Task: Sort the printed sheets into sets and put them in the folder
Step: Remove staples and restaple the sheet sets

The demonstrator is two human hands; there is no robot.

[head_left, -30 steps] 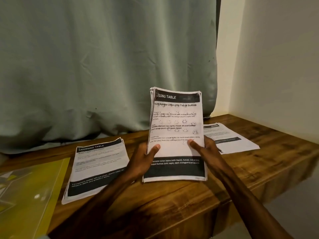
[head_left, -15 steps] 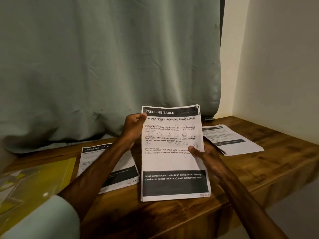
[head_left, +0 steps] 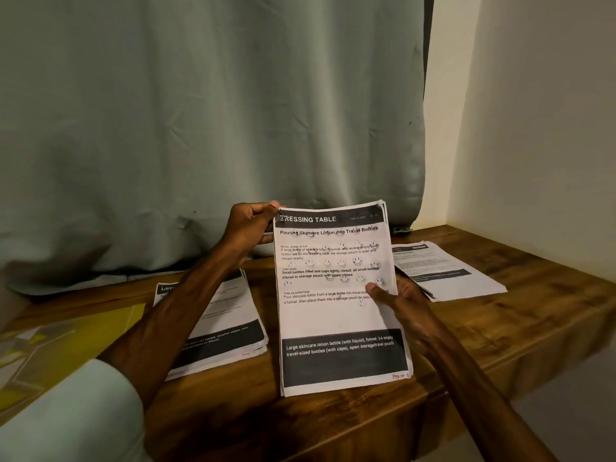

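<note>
Upright, the sheaf (head_left: 340, 315) stands lengthwise between left hand (head_left: 248, 226) and right hand (head_left: 398, 300).

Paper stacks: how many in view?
3. The held stack is at centre, gripped by left hand and right hand; left stack and right stack lie on the table. More may hide under the forearm.

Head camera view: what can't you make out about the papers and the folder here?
All in the head view:
- held stack: sheet count hidden behind the top page; right hand thumb covers some line ends.
- left pile: heading and text mostly hidden by the left forearm.
- right pile: print too small and blurred.
- yellow folder: cut off by the left edge.
</note>
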